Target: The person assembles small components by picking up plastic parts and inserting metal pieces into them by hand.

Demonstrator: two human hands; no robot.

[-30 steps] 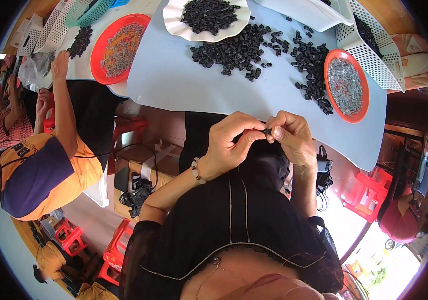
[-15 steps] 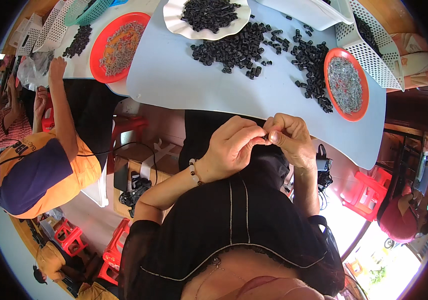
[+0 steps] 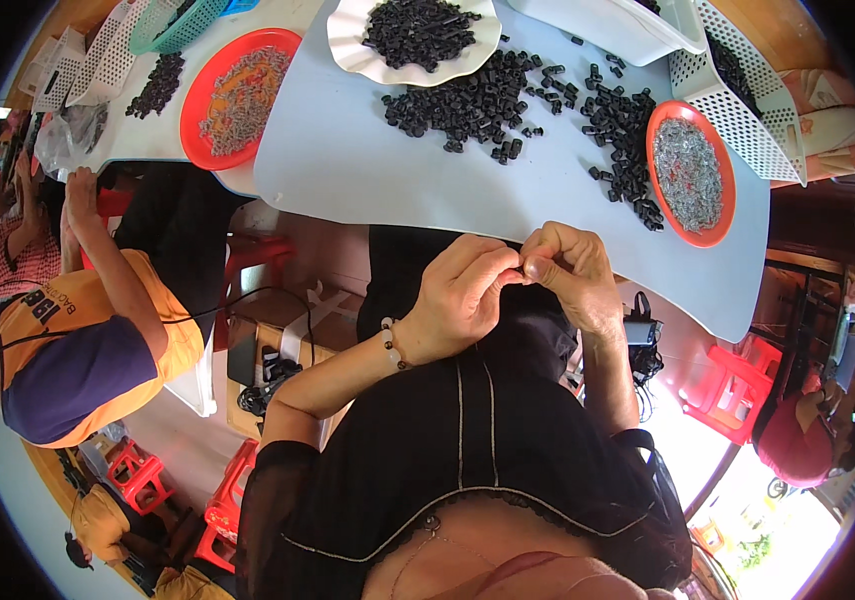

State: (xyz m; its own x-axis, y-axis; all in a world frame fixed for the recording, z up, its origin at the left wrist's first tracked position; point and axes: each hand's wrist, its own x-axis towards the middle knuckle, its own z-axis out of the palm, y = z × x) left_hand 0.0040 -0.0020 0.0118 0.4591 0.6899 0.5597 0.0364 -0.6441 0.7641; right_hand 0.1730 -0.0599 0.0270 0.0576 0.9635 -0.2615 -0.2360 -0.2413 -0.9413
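Note:
Just off the table's front edge, my two hands meet fingertip to fingertip. My left hand (image 3: 461, 297), with a beaded bracelet on its wrist, is closed in a pinch. My right hand (image 3: 578, 282) pinches too, thumb against bent forefinger. Between their tips a small black part (image 3: 522, 269) barely shows; the fingers hide most of it. Ahead on the pale blue-grey table (image 3: 348, 170) lies a loose pile of small black cylindrical parts (image 3: 463, 105). More black parts (image 3: 620, 130) spread toward an orange-red plate (image 3: 725, 222) of tiny silvery pieces (image 3: 686, 172).
A white scalloped plate (image 3: 346, 48) holds black parts at the back. White bins (image 3: 603, 28) and a perforated basket (image 3: 768, 125) stand back right. A second red plate (image 3: 191, 125) sits left. A co-worker in orange and navy (image 3: 98, 360) sits left; red stools (image 3: 738, 385) stand around.
Both hands have shifted slightly left, still fingertip to fingertip, and the dark part shows less. On the left, the co-worker's raised hand has come down and the body has leaned.

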